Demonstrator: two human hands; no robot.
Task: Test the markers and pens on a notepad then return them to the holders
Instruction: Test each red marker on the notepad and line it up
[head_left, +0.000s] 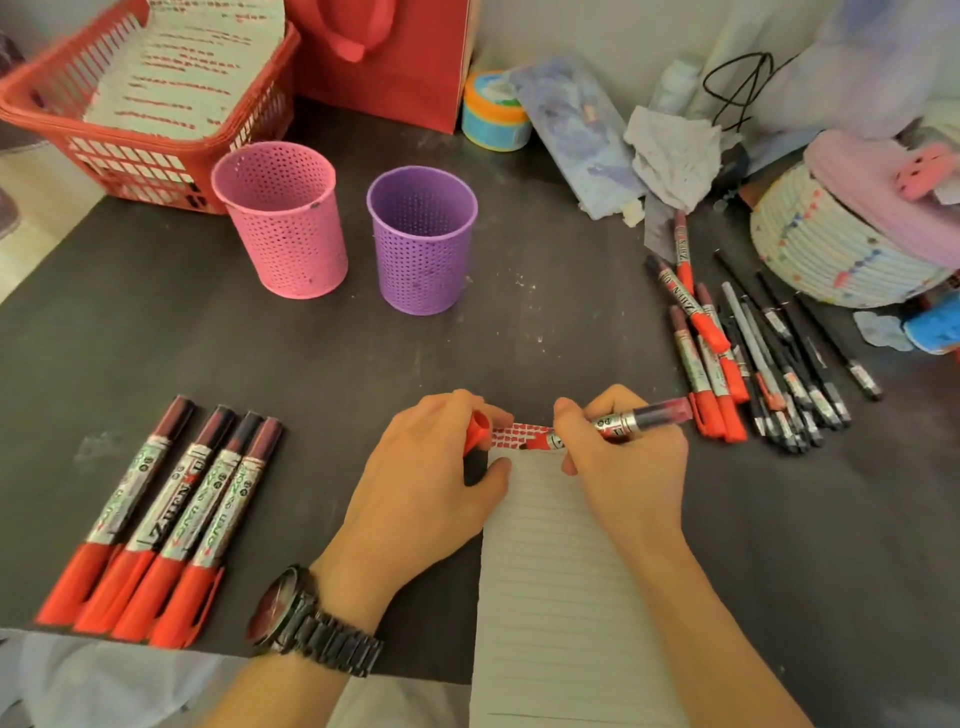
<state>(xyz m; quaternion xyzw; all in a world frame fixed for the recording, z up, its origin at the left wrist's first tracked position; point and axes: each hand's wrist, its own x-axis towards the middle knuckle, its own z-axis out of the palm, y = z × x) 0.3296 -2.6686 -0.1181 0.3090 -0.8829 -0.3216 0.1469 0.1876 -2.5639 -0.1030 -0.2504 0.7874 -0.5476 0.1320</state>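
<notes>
At the far left, four capped red markers (156, 519) are laid side by side on the dark table (337, 364), well apart from the notepad. Behind them, the pink holder (283, 223) and the purple holder (423, 244) are set upright near each other; no pen can be seen in either. The left hand (421, 493) is rested on the upper left corner of the notepad (561, 623), and a red cap (475, 426) is pinched between its thumb and curled fingers. To its right, an uncapped marker (639, 418) is gripped by the right hand (628, 473), with the fingers closed round the barrel. Its tip is held at the pad's top edge, where a band of red marks is seen. Further right, a loose pile of markers and pens (753, 364) is spread on the table.

Because the tip is placed so close to the paper's edge, ink could be carried onto the table by a small slip. The pad could be shifted if the left hand's pressure is eased. The cap could be dropped. The left row, judged to be already tested, could be confused with the right pile if this marker is set down on the wrong side.
</notes>
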